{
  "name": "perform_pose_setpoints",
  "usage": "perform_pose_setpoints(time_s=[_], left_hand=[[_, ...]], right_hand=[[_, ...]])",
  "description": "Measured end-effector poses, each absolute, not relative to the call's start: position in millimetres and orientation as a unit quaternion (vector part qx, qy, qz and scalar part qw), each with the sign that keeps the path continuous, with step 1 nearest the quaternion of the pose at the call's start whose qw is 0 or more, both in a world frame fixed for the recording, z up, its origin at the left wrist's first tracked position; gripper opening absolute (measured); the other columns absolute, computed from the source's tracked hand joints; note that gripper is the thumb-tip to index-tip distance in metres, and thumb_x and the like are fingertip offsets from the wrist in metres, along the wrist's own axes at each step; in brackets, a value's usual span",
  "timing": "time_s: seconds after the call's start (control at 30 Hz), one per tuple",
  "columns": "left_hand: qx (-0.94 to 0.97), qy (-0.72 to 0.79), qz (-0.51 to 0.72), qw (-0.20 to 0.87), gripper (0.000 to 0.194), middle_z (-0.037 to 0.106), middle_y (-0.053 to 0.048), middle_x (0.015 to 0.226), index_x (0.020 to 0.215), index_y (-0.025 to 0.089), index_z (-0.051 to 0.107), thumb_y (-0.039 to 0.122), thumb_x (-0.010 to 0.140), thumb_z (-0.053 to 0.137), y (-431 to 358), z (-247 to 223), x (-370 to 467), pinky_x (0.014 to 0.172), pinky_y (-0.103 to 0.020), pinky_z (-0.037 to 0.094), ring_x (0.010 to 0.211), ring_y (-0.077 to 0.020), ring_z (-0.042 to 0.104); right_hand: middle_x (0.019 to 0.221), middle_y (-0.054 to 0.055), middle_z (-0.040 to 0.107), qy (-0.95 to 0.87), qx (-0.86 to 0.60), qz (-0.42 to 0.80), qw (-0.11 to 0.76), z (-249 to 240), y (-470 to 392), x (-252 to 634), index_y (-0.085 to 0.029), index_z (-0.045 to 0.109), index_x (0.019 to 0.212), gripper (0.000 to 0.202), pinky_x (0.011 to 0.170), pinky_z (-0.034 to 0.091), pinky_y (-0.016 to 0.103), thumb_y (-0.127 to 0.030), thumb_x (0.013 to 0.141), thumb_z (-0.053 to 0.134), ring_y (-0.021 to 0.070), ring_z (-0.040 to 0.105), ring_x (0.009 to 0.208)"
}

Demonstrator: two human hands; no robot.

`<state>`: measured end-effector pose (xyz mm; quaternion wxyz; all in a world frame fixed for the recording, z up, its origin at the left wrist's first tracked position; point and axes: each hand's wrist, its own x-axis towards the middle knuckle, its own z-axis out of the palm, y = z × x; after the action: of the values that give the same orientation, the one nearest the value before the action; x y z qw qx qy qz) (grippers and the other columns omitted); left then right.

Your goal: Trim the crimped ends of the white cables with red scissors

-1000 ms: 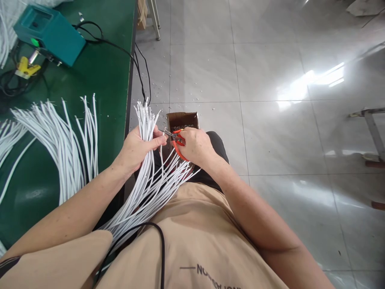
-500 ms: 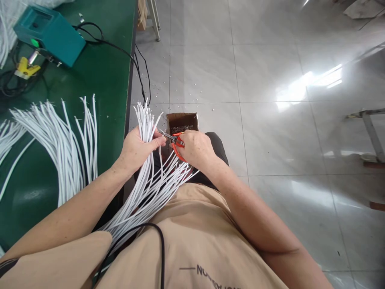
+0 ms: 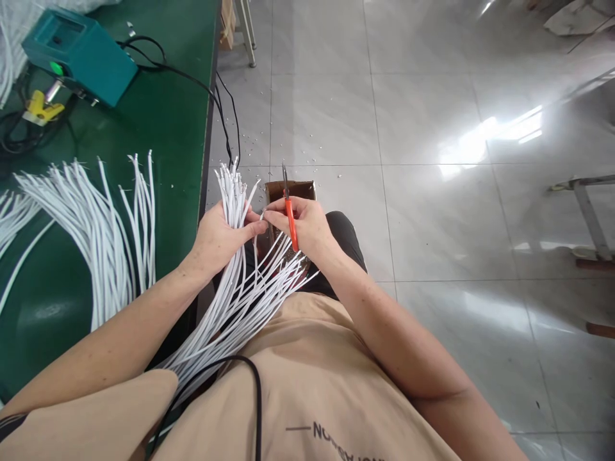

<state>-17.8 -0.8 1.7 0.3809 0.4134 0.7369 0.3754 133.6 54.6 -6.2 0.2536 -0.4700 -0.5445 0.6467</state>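
A bundle of thin white cables (image 3: pixel 234 205) stands upright in my left hand (image 3: pixel 218 237), its stripped ends above my fingers. More loose white cables (image 3: pixel 254 294) run across my lap below. My right hand (image 3: pixel 307 224) holds a pair of red-handled cutters (image 3: pixel 291 224), blades pointing away from me. The thumb and index fingertip of that hand pinch near the tip of a single white cable, close to my left thumb. Beneath my right hand is an open cardboard box (image 3: pixel 310 189), partly hidden, with small bits in it.
On the green table (image 3: pixel 177 128) at left lie more white cables (image 3: pixel 96 243), a teal device (image 3: pixel 81 57) with a yellow clip (image 3: pixel 43 109), and black cords. Small scraps dot the tiled floor (image 3: pixel 336 121). A metal-legged frame (image 3: pixel 589 208) stands at far right.
The red-handled cutters have swung from pointing left at the cables to pointing away from me. My right fingertips have moved left to the cable tip. My left hand has barely moved.
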Motion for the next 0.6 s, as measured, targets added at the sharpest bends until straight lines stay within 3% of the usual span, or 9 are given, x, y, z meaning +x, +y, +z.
perform_pose_setpoints(time_s=[0.3, 0.43, 0.6], left_hand=[[0.402, 0.735, 0.382, 0.389, 0.024, 0.067, 0.0, 0.073, 0.077, 0.019, 0.061, 0.027, 0.061, 0.077, 1.2, 1.0, -14.9, 0.067, -0.028, 0.049, 0.067, -0.0161, 0.062], [0.368, 0.701, 0.425, 0.439, 0.022, 0.067, -0.001, 0.072, 0.079, 0.019, 0.061, 0.029, 0.065, 0.075, 0.5, -5.1, -15.7, 0.066, -0.029, 0.051, 0.065, -0.0164, 0.063], [0.445, 0.738, 0.392, 0.323, 0.011, 0.067, 0.0, 0.075, 0.076, 0.02, 0.065, 0.027, 0.07, 0.072, -2.3, -4.3, -15.7, 0.074, -0.03, 0.049, 0.07, -0.0165, 0.062]], right_hand=[[0.055, -0.005, 0.05, -0.403, -0.471, 0.719, 0.314, -10.8, 48.4, 124.8, -0.017, 0.061, 0.065, 0.001, 0.049, 0.035, 0.019, -0.018, 0.066, 0.062, 0.0066, 0.042, 0.052], [0.054, -0.004, 0.047, -0.332, -0.421, 0.778, 0.327, -20.1, 44.3, 120.5, -0.018, 0.051, 0.055, 0.018, 0.05, 0.035, 0.021, -0.021, 0.066, 0.065, 0.0076, 0.043, 0.054], [0.053, -0.005, 0.044, -0.284, -0.451, 0.757, 0.379, -21.6, 35.4, 110.2, -0.017, 0.05, 0.054, 0.017, 0.051, 0.032, 0.021, -0.018, 0.066, 0.062, 0.0067, 0.04, 0.054]])
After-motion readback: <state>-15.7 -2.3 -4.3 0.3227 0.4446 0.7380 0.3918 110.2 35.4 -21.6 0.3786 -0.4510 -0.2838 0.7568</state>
